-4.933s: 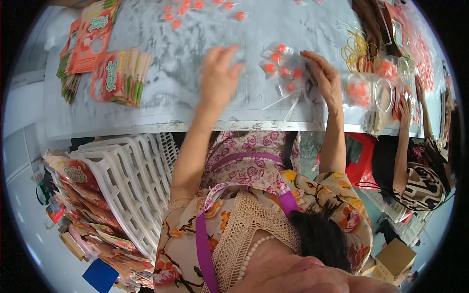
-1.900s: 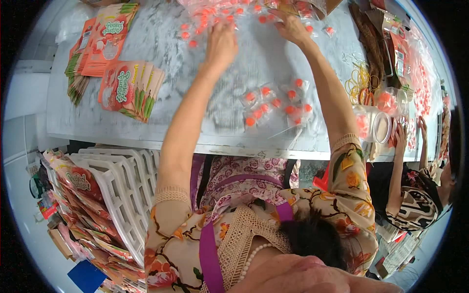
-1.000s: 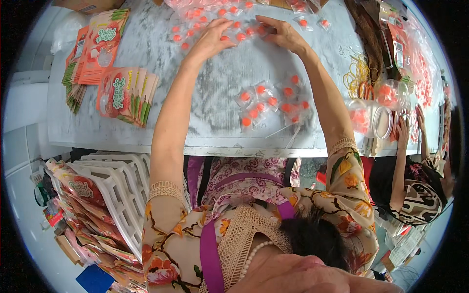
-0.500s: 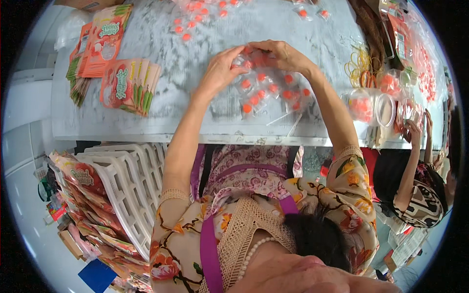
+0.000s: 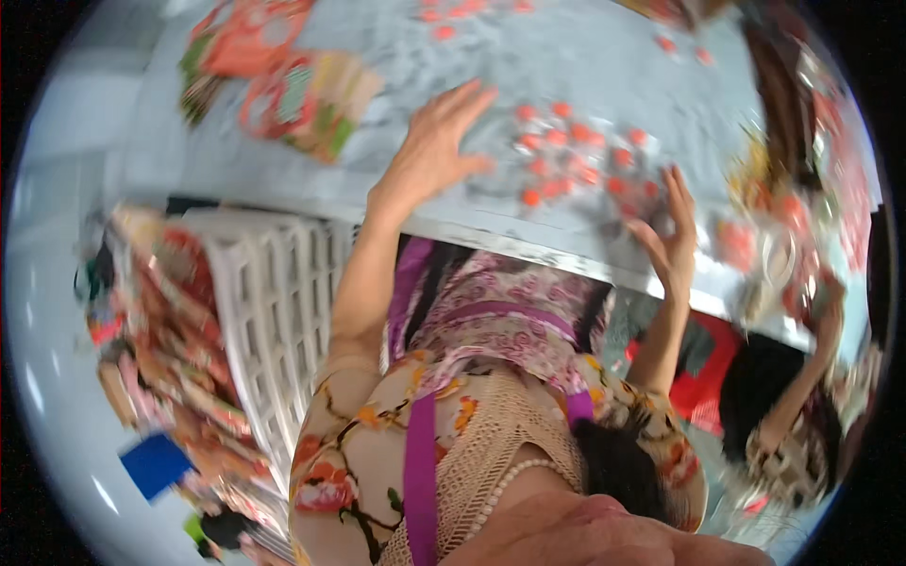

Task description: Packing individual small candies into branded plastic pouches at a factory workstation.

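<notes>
A loose group of small clear-wrapped orange-red pieces (image 5: 556,137) lies on the pale worn table (image 5: 377,203), in front of me. My left hand (image 5: 434,146) hovers left of the group with its fingers spread and nothing in them. At the group's right side, near the table's front edge, my right hand (image 5: 668,231) has thumb and fingers apart. Its fingertips are close to the nearest wrapped pieces; whether they touch is blurred. I see nothing held in it.
Fanned printed pouches (image 5: 321,104) lie at the left, beside another orange pouch stack (image 5: 255,38). Yellow rubber bands (image 5: 750,170) and a clear jar (image 5: 779,255) are at the right, near a co-worker's hand (image 5: 830,297). White plastic crates (image 5: 274,302) stand below the table's left.
My hands have come apart from above the wrapped pieces: the left stays to their left, the right has drawn back to the right and nearer me. The whole view has shifted and tilted.
</notes>
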The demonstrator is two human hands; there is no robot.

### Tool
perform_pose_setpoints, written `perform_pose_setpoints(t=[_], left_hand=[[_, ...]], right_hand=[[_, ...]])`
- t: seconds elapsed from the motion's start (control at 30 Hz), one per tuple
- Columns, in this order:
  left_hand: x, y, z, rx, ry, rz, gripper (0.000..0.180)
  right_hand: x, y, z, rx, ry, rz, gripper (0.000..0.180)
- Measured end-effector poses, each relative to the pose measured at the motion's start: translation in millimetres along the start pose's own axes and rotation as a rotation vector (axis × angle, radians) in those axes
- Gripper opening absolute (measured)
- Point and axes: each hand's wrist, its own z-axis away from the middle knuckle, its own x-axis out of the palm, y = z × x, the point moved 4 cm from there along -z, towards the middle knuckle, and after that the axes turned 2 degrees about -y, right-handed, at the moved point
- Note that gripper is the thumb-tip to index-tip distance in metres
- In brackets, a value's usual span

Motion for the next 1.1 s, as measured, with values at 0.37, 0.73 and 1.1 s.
perform_pose_setpoints(t=[0.37, 0.73, 1.1], left_hand=[[-97, -158, 53, -0.324, 0.301, -0.650, 0.028], [-93, -70, 65, -0.539, 0.233, 0.082, 0.021], [-70, -74, 65, -0.462, 0.187, 0.192, 0.022]], right_hand=[[57, -76, -35, -0.060, -0.135, -0.210, 0.036], [185, -211, -102, -0.899, -0.164, -0.053, 0.040], [178, -194, -98, -0.991, -0.097, 0.333, 0.030]])
